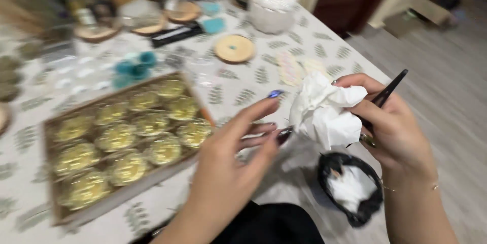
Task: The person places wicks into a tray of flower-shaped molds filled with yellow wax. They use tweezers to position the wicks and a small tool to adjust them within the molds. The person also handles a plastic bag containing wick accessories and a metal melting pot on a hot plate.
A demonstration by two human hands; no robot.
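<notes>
Two hands are seen above the tabletop (284, 178). A crumpled white tissue (324, 112) and a thin black tool (390, 89) are gripped in the right hand (390, 122); the left hand (228, 157) is half open, fingertips at the tissue. Used tissue is already binned in the black bag (350, 188); wiping appears unfinished.

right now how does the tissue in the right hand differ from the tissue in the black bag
The held tissue is gripped by the right hand together with a thin black tool; the bagged tissue lies loose inside the small black bag. The held tissue looks larger and puffed out; the bagged tissue sits lower, partly hidden. Both are white and crumpled.
</notes>
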